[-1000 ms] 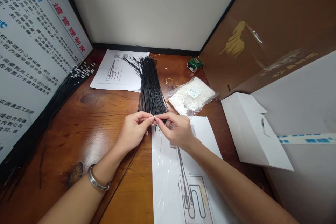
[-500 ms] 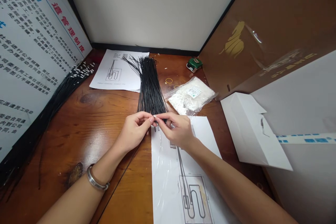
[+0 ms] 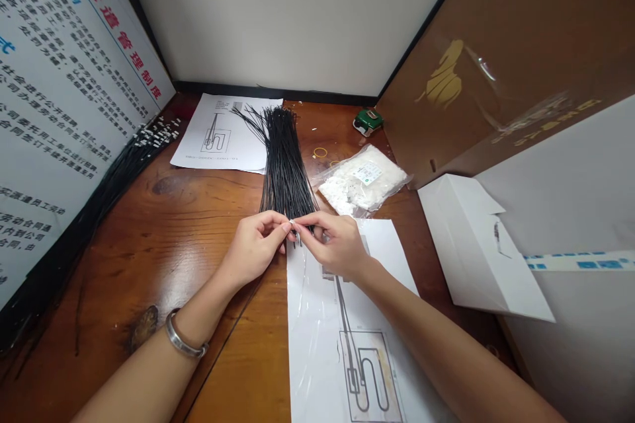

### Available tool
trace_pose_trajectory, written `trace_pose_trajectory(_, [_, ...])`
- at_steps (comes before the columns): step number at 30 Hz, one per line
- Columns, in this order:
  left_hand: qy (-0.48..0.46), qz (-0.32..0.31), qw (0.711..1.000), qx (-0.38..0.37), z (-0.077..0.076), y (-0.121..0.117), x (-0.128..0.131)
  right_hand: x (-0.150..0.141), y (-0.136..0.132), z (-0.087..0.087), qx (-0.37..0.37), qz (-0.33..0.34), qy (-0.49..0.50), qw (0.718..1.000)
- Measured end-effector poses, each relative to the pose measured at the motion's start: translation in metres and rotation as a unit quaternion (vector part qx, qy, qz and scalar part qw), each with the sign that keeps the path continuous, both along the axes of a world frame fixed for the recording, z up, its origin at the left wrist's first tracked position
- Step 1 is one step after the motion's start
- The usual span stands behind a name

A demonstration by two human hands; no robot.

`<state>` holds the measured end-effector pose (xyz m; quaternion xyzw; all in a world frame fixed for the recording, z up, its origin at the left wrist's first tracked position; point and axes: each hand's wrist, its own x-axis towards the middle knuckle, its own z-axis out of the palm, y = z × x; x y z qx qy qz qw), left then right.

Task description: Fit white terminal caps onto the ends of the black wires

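Note:
Fingertip to fingertip, my left hand [image 3: 254,246] and my right hand [image 3: 336,242] are both closed in a pinch over the near end of a black wire bundle [image 3: 286,165]. Between the tips shows a tiny white connector [image 3: 292,222], which the right thumb and index finger grip. The left pinch seems to be on a thin black wire, mostly hidden by the fingers. Several loose wire ends poke out just below the fingertips. A printed drawing sheet [image 3: 317,350] under clear plastic lies beneath the right hand and forearm.
Past the right hand lies a clear bag of small white parts [image 3: 384,188]. A green tape measure [image 3: 368,121] and a yellow rubber band [image 3: 320,153] are farther back. Wires with white ends [image 3: 114,175] lean along the left panel. A white box [image 3: 461,244] stands at right.
The hands stay in the same place, with only slight fingertip movement. More of the white connector shows between the fingertips now.

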<state>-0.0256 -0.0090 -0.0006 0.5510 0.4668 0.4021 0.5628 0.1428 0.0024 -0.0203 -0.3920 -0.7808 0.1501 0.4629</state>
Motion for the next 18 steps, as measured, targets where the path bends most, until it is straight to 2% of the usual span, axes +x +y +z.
trace_pose_trajectory(7, [-0.009,0.004,1.000,-0.009,0.002,0.001,0.001,-0.002,-0.002,0.002,0.023,-0.020,-0.006,1.000])
trace_pose_trajectory(11, [-0.011,-0.003,1.000,-0.014,0.003,0.000,0.002,-0.002,-0.003,0.002,0.031,-0.079,0.018,0.996])
trace_pose_trajectory(14, [0.018,-0.014,1.000,-0.007,0.003,-0.001,0.002,0.001,0.000,-0.002,-0.014,-0.154,0.085,0.984])
trace_pose_trajectory(18, [0.068,-0.042,0.997,0.008,0.003,-0.002,0.000,0.009,0.011,-0.007,-0.065,-0.224,0.205,0.951])
